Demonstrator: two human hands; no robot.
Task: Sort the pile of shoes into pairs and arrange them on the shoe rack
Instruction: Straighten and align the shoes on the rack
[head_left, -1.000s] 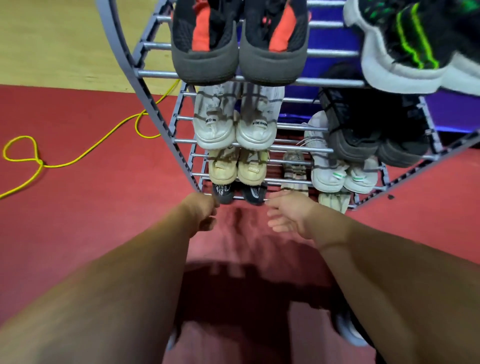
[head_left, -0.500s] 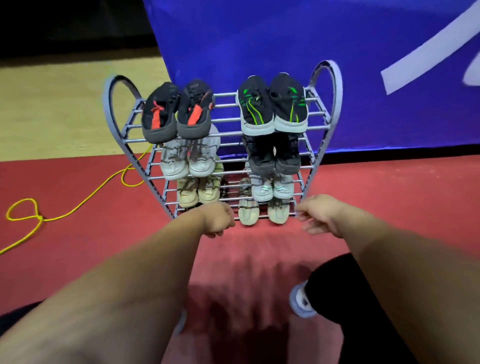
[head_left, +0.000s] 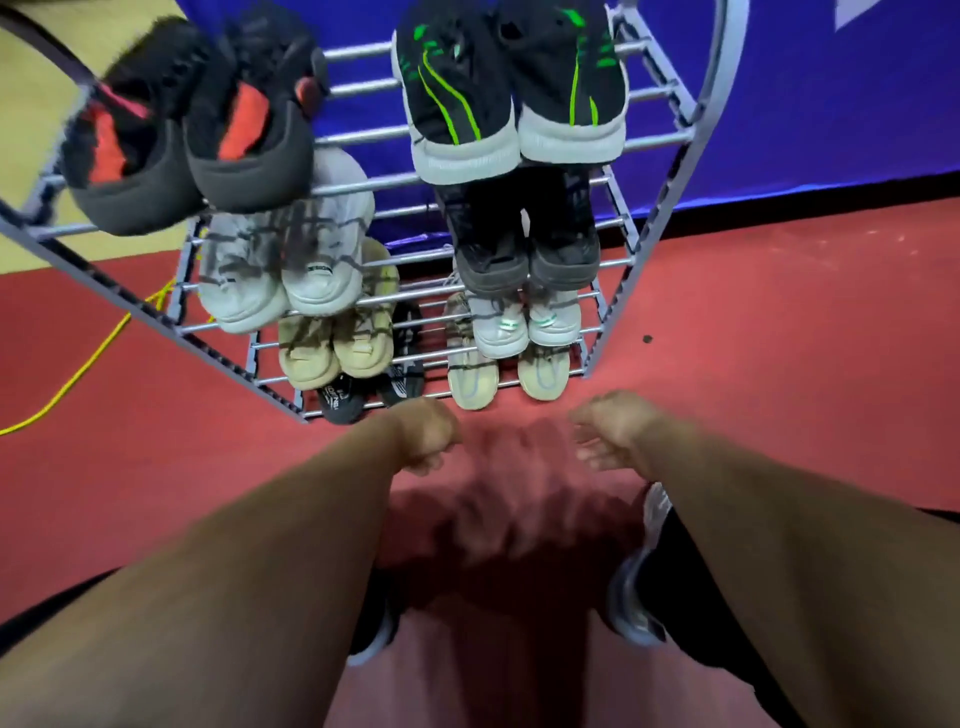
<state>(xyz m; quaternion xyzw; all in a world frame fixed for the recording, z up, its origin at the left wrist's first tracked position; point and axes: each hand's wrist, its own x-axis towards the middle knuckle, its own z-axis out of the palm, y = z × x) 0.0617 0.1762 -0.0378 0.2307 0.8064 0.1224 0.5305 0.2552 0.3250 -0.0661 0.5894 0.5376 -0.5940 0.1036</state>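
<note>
The grey metal shoe rack (head_left: 660, 218) stands on the red floor, filled with paired shoes. On top sit a black-and-red pair (head_left: 197, 135) at left and a black pair with green stripes (head_left: 509, 104) at right. Below are a white pair (head_left: 280, 270), an all-black pair (head_left: 524, 244), a beige pair (head_left: 337, 348), a white pair with green tabs (head_left: 524, 322), a black pair (head_left: 363, 395) and a cream pair (head_left: 498, 374). My left hand (head_left: 423, 434) is curled into a loose fist just in front of the bottom shelf, holding nothing. My right hand (head_left: 610, 434) hangs with fingers loosely apart, empty.
A yellow cable (head_left: 88, 358) snakes over the red floor to the left of the rack. A blue banner (head_left: 831, 104) hangs behind it. My own feet in shoes (head_left: 634, 608) show below my forearms.
The view has swung closer to the rack and tilted. Both hands have stayed empty in front of the bottom shelf and have come nearer together.
</note>
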